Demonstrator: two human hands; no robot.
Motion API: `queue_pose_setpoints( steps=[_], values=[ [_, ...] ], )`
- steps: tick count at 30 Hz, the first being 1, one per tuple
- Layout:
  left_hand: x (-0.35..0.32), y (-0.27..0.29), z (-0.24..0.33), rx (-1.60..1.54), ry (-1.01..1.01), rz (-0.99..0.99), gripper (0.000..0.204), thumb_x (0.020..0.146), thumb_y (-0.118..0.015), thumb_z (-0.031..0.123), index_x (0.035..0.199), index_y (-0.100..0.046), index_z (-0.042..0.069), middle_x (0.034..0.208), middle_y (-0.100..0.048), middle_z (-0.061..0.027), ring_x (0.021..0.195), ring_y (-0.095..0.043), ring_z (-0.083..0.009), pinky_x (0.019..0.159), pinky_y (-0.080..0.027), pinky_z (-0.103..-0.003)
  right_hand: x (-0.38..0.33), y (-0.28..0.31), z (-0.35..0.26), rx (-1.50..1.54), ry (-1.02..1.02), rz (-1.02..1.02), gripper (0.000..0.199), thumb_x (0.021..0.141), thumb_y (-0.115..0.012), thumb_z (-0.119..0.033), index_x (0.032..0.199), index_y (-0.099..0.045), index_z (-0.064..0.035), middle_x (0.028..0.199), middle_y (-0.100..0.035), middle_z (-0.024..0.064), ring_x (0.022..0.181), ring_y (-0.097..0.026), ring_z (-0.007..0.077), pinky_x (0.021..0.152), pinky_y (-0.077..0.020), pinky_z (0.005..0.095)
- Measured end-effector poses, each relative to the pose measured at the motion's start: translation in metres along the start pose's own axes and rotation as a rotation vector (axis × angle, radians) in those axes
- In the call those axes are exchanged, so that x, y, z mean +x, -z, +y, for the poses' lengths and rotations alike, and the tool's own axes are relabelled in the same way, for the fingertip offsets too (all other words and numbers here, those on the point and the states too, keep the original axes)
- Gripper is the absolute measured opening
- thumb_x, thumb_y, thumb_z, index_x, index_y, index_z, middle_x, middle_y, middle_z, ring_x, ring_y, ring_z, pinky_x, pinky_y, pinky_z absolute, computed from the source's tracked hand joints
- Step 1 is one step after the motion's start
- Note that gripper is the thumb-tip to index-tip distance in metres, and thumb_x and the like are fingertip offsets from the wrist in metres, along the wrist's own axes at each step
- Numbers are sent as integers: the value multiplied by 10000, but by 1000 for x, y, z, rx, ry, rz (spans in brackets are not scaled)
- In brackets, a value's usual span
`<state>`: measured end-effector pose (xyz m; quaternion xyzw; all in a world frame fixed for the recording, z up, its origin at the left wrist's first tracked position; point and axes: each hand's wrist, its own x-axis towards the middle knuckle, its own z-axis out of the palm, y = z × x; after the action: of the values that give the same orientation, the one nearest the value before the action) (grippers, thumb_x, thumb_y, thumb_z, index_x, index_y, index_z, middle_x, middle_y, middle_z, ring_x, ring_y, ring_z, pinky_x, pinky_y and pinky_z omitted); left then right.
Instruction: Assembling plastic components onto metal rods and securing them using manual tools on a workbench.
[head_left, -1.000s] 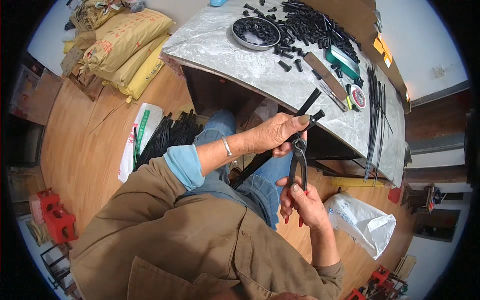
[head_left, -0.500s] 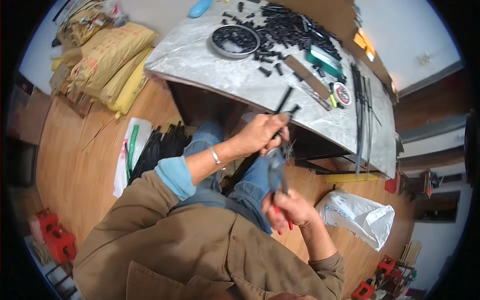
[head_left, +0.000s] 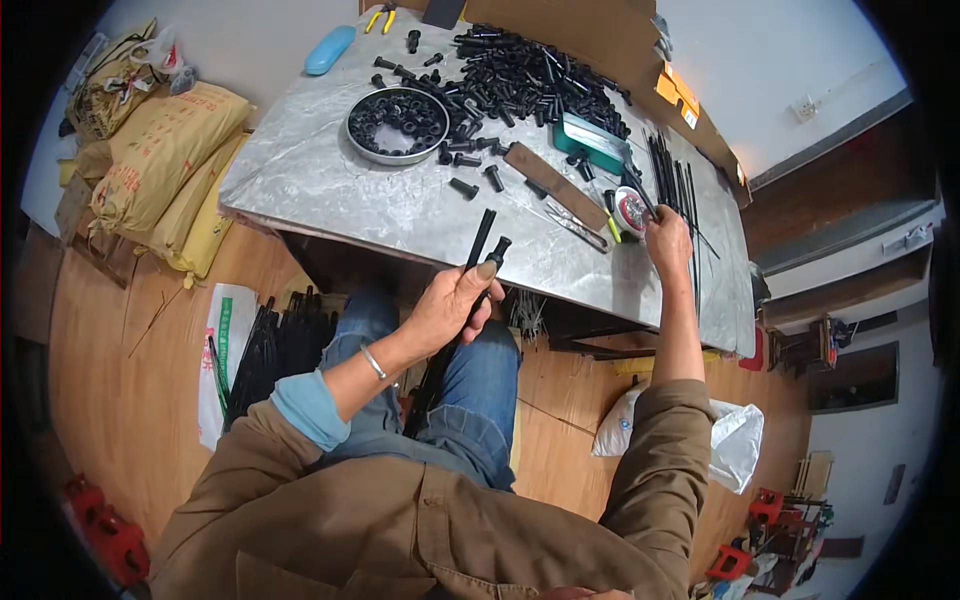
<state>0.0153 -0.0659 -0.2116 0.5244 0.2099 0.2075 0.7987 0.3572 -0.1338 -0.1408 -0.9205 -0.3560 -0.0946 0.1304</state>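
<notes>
My left hand (head_left: 452, 303) is shut on a couple of long black rods (head_left: 481, 237) over my lap, at the near edge of the grey marble table (head_left: 330, 190). One rod carries a black cap (head_left: 498, 244) at its upper end. My right hand (head_left: 668, 238) reaches out onto the table. Its fingers rest by a bundle of thin black rods (head_left: 668, 172) and a round tape roll (head_left: 629, 212). Whether it grips anything is hidden. Metal pliers (head_left: 572, 222) lie on the table left of that hand.
On the table lie a round metal tray of black rings (head_left: 398, 125), a pile of black cylindrical parts (head_left: 525, 75), a teal tray (head_left: 595, 142) and a brown flat bar (head_left: 555, 185). Yellow sacks (head_left: 165, 160), black rods on a white bag (head_left: 272, 345) and a plastic bag (head_left: 738, 440) are on the floor.
My right hand has left my lap, where it held pliers at the rods, and moved up to the table's right side. My left hand still holds the rods.
</notes>
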Motion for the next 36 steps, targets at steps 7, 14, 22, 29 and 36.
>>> queue_pose_setpoints(
  steps=[7, 14, 22, 29, 36],
  values=[
    [10, 6, -3, -20, 56, -18, 632, 910, -443, 606, 890, -559, -15, 568, -492, -16, 462, -470, -82, 436, -376, -214, 26, -21, -1, -98, 40, -89, 296, 798, -643, -331, 975, -685, -98, 936, -663, 192, 919, -624, 376, 770, -475, 461],
    [12, 1, -2, -6, 76, -30, 636, 915, -434, 604, 899, -563, -19, 575, -493, -18, 470, -471, -78, 431, -371, -214, 43, -29, 9, -20, 18, 16, 259, 824, -606, -293, 946, -668, -73, 924, -660, 198, 902, -617, 397, 767, -478, 464],
    [0, -4, 11, 27, -1, -20, 585, 928, -447, 568, 904, -556, -6, 585, -490, -14, 470, -459, -67, 433, -358, -200, -2, 15, -13, 940, -196, -287, 153, 864, -619, -175, 776, -617, -50, 612, -512, -25, 507, -446, 74, 479, -378, 235],
    [-18, -16, 20, 39, -77, -14, 506, 962, -444, 491, 975, -557, -3, 625, -492, -11, 479, -445, -58, 449, -362, -194, -107, 11, -45, 1753, -230, -651, 163, 932, -580, -204, 969, -512, -61, 837, -497, 5, 635, -406, 78, 603, -383, 250],
    [-38, -29, 23, 41, -247, 65, 493, 962, -470, 454, 1117, -553, -7, 740, -499, -11, 556, -477, -50, 462, -380, -191, -196, 3, -111, 1971, -119, -644, 265, 920, -598, -310, 885, -515, -61, 850, -494, 13, 668, -424, 96, 602, -392, 264]
  ],
)
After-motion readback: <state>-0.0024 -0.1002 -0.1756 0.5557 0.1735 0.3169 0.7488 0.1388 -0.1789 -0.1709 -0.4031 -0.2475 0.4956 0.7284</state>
